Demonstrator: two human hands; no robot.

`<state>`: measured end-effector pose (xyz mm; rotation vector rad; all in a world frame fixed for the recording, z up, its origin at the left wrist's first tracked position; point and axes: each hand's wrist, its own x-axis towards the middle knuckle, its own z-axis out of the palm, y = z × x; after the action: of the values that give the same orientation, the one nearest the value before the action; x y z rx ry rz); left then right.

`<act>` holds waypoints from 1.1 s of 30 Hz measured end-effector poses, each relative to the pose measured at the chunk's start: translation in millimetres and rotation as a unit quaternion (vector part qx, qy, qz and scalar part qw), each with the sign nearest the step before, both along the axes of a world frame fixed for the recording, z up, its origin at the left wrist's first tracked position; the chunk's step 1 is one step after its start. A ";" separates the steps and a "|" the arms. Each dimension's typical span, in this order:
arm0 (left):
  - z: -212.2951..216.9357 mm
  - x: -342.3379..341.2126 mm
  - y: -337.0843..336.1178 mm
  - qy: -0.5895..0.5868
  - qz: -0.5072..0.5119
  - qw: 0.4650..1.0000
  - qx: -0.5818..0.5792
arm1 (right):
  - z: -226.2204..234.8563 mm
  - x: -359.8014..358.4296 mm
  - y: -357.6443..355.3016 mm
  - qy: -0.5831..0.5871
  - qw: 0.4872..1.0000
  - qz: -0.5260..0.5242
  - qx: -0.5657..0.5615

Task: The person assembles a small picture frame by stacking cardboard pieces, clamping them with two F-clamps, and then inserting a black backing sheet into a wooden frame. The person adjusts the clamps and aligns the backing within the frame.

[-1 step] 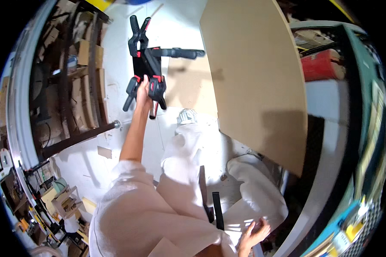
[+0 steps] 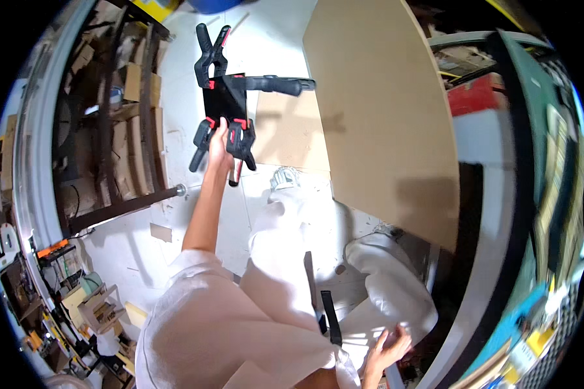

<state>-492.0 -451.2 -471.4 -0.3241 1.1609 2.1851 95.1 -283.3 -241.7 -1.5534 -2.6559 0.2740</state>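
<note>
Out at arm's length, my left hand (image 2: 220, 148) grips a small flat black panel (image 2: 227, 97) by its near edge. Several black spring clamps with red tips are fixed along its edges: one pair of clamp handles (image 2: 213, 48) points away from me, another clamp (image 2: 280, 85) sticks out to the right, and others (image 2: 241, 139) flank my fingers. By my right thigh rests my right hand (image 2: 388, 349), open with loosely bent fingers and nothing visible in it.
A big tan board (image 2: 386, 123) stands on the right, close to the clamps. To the left is a dark rack (image 2: 104, 123) holding cardboard and scraps. A red box (image 2: 472, 94) sits behind the board. Tools and parts (image 2: 91, 305) crowd the lower left.
The black panel has tilted so that more of its flat face shows, and the clamp on its right has swung slightly. My right hand stays by my thigh.
</note>
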 end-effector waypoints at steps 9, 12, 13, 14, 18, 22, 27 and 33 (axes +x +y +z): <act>281.6 176.9 5.0 0.104 -0.023 0.990 0.092 | 203.1 -79.5 -9.0 0.591 0.744 0.281 0.136; 354.8 228.7 18.4 0.128 -0.081 0.984 0.092 | 304.9 -56.1 -26.2 0.599 0.671 0.376 0.220; 368.3 245.5 18.4 0.131 -0.084 0.983 0.100 | 326.6 -49.2 -30.3 0.591 0.658 0.407 0.228; 379.4 262.0 18.5 0.131 -0.087 0.981 0.110 | 342.2 -43.8 -32.9 0.581 0.650 0.432 0.232; 305.7 245.8 20.9 0.193 -0.234 0.932 0.198 | 382.0 -14.9 -43.0 0.548 0.651 0.456 0.262; 316.8 279.0 25.6 0.221 -0.298 0.910 0.188 | 389.9 17.0 -43.4 0.536 0.668 0.426 0.292; 320.7 312.5 22.7 0.270 -0.318 0.887 0.200 | 399.7 43.0 -42.2 0.552 0.654 0.399 0.330; 298.5 294.5 78.3 0.240 -0.386 0.855 0.248 | 402.2 49.2 -28.6 0.533 0.682 0.367 0.340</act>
<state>-197.6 -372.9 -172.8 0.8230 0.7076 1.7440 144.2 -311.9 160.4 0.0666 -1.8142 0.1068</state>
